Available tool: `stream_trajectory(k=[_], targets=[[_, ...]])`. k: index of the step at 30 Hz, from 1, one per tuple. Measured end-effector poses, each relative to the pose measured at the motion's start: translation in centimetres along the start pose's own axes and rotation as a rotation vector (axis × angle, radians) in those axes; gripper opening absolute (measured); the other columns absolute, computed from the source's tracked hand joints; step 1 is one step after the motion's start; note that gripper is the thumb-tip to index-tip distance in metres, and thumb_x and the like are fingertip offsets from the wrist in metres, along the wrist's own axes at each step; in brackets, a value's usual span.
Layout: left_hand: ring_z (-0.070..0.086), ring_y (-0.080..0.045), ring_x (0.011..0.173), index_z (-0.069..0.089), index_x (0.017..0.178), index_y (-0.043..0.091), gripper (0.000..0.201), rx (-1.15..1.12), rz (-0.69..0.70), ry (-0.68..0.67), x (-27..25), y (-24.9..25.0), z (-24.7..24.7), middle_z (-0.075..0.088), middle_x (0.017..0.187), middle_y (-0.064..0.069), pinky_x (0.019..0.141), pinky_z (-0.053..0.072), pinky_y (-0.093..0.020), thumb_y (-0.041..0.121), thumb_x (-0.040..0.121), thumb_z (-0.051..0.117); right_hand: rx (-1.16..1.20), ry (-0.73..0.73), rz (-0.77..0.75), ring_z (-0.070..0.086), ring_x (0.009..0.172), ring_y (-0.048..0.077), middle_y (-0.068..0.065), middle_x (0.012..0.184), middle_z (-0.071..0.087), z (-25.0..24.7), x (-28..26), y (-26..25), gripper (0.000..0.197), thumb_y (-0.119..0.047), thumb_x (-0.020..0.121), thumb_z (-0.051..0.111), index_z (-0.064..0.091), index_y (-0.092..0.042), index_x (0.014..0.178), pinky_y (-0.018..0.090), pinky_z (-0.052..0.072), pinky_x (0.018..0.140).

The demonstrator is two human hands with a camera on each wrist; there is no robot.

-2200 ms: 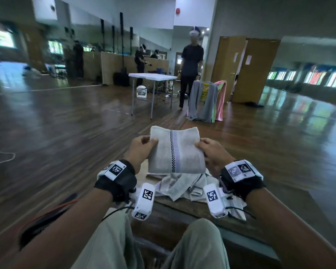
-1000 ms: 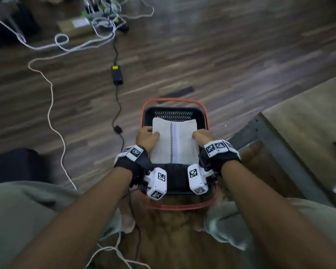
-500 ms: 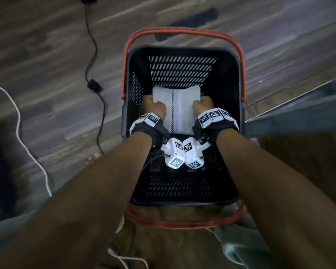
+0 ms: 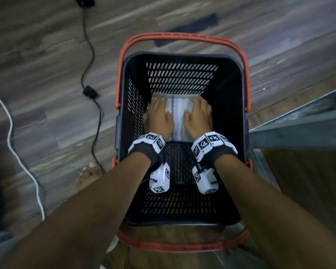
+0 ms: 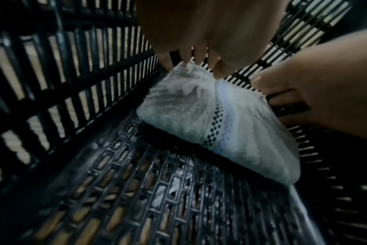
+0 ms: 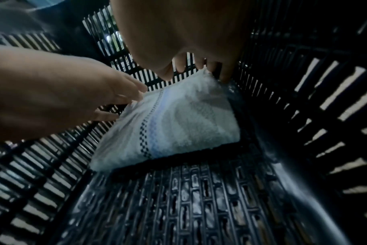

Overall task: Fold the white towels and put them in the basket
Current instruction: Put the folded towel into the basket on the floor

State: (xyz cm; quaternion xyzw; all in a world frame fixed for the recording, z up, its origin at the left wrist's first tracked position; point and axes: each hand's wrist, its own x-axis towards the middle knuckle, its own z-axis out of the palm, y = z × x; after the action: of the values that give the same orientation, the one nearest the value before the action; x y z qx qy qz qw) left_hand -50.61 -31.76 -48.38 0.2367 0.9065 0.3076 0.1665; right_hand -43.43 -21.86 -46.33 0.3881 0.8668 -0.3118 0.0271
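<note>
A folded white towel (image 4: pixel 178 113) with a dark checked stripe lies at the far end of the black basket's (image 4: pixel 182 220) slatted floor. My left hand (image 4: pixel 158 115) lies flat on the towel's left half and my right hand (image 4: pixel 199 115) on its right half, fingers stretched toward the far wall. In the left wrist view my left fingertips (image 5: pixel 199 58) touch the far corner of the towel (image 5: pixel 191 116), with the right hand (image 5: pixel 316 92) beside it. In the right wrist view my right fingertips (image 6: pixel 199 65) reach the other far corner of the towel (image 6: pixel 178 126); the left hand (image 6: pixel 73 92) lies opposite.
The basket stands on a dark wood floor with its orange handles (image 4: pixel 182 38) folded down. A black cable with an adapter (image 4: pixel 89 93) and a white cable (image 4: pixel 17 152) run along the left. A bare foot (image 4: pixel 89 172) is beside the basket. A metal table frame (image 4: pixel 299 123) is on the right.
The towel went from held above the table down to the basket floor. My hands moved from gripping its sides to lying flat on top of it.
</note>
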Motion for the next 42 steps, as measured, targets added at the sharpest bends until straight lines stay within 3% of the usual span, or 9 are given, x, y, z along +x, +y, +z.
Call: stream_trajectory(k=[8,17,19,23,27,29,32,37,42], targets=[[-0.011,-0.022,0.146,-0.004,0.150,0.018,0.056,0.412,0.058,-0.276,-0.4,-1.6,1.9,-0.009,0.159,-0.005,0.116,-0.002,-0.049,0.033,0.100,0.019,-0.322,-0.192,-0.061,-0.012,0.145,0.022,0.007,0.158,-0.013,2.8,0.2,2.0,0.060,-0.035,0.100,0.025,-0.002,-0.013,0.150,0.045,0.002,0.118],[-0.017,-0.022,0.144,-0.012,0.148,0.017,0.058,0.523,0.028,-0.363,-0.8,-1.3,1.9,-0.017,0.157,-0.004,0.117,-0.003,-0.052,0.035,0.100,0.015,-0.396,-0.197,-0.074,-0.011,0.145,0.024,0.007,0.158,-0.011,3.2,-0.2,2.3,0.061,-0.037,0.100,0.025,-0.003,-0.015,0.149,0.045,0.000,0.117],[-0.009,-0.026,0.146,-0.004,0.149,0.014,0.060,0.574,-0.014,-0.478,-0.4,-0.1,0.5,-0.011,0.158,-0.007,0.116,0.005,-0.053,0.034,0.099,0.023,-0.413,-0.268,-0.039,-0.001,0.146,0.024,0.008,0.159,0.000,1.7,-0.2,1.3,0.057,-0.035,0.099,0.029,0.009,-0.015,0.149,0.047,0.010,0.115],[0.052,-0.031,0.114,0.051,0.119,0.009,0.042,0.573,-0.046,-0.594,-0.8,4.5,-5.2,0.052,0.128,-0.016,0.091,0.041,-0.040,0.037,0.097,0.030,-0.444,-0.406,-0.007,0.051,0.117,0.032,0.015,0.130,0.052,-3.8,-2.0,-2.1,0.035,-0.031,0.094,0.039,0.051,-0.009,0.118,0.038,0.040,0.087],[0.060,-0.032,0.088,0.056,0.095,0.011,0.036,0.587,0.015,-0.488,-2.8,10.1,-13.0,0.062,0.109,-0.013,0.070,0.042,-0.033,0.039,0.095,0.034,-0.465,-0.395,-0.045,0.060,0.091,0.032,0.014,0.106,0.060,-11.7,-5.5,-5.6,0.034,-0.036,0.092,0.042,0.059,-0.008,0.101,0.030,0.039,0.069],[0.060,-0.033,0.093,0.057,0.095,0.012,0.035,0.582,0.055,-0.416,-4.2,13.4,-17.1,0.062,0.109,-0.012,0.075,0.046,-0.036,0.040,0.094,0.036,-0.446,-0.318,-0.049,0.058,0.082,0.030,0.012,0.094,0.058,-16.4,-7.6,-7.6,0.030,-0.037,0.091,0.043,0.056,-0.010,0.088,0.031,0.040,0.067],[0.062,-0.033,0.095,0.060,0.093,0.012,0.034,0.555,0.209,-0.274,-7.2,18.9,-23.2,0.066,0.109,-0.013,0.081,0.050,-0.038,0.039,0.090,0.040,-0.415,-0.205,-0.066,0.061,0.087,0.030,0.013,0.098,0.063,-23.8,-11.7,-10.7,0.032,-0.039,0.091,0.044,0.060,-0.012,0.093,0.032,0.045,0.072],[0.059,-0.032,0.109,0.062,0.112,0.014,0.038,0.545,0.388,-0.097,-14.1,27.9,-31.8,0.061,0.121,-0.014,0.086,0.046,-0.036,0.039,0.090,0.042,-0.346,-0.005,-0.082,0.061,0.085,0.029,0.016,0.096,0.067,-34.9,-20.3,-14.1,0.032,-0.033,0.091,0.047,0.063,-0.006,0.081,0.028,0.043,0.072],[0.062,-0.033,0.099,0.064,0.099,0.010,0.040,0.508,0.565,-0.014,-22.0,34.3,-36.1,0.065,0.111,-0.018,0.082,0.049,-0.038,0.041,0.088,0.041,-0.358,0.162,-0.034,0.059,0.108,0.030,0.017,0.118,0.063,-42.5,-31.4,-14.5,0.042,-0.036,0.094,0.043,0.063,-0.003,0.113,0.037,0.045,0.090]])
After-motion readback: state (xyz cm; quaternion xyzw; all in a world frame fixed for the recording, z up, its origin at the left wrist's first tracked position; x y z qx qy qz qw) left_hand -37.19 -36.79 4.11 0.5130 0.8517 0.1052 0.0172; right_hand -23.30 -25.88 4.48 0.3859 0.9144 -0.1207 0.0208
